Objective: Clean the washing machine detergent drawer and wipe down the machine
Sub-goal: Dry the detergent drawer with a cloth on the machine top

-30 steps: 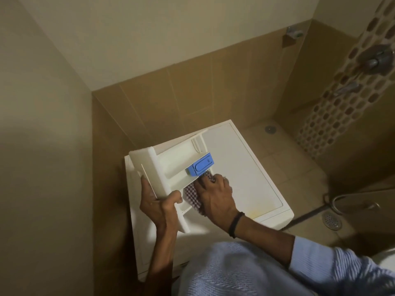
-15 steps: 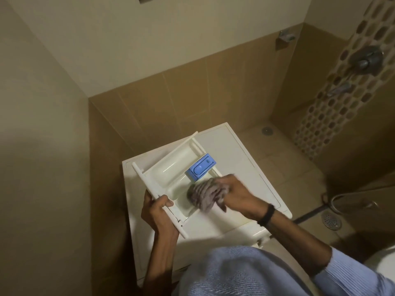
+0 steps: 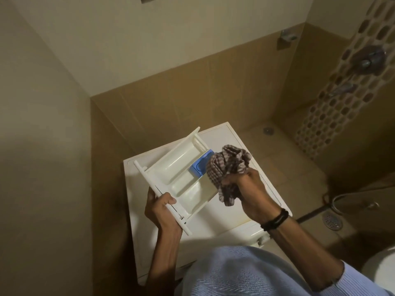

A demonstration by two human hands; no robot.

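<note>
Left hand (image 3: 159, 210): my fingers curl round the drawer's (image 3: 179, 163) front edge, holding it above the machine (image 3: 213, 227).
Right hand (image 3: 245, 186): I grip the bunched cloth (image 3: 230, 163), just right of the drawer.
Blue insert (image 3: 198, 166): in the drawer, beside the cloth.

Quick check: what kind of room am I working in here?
Most likely a bathroom with a shower area: tiled walls, a floor drain, shower fittings on the mosaic strip, and the washing machine in the corner.
</note>
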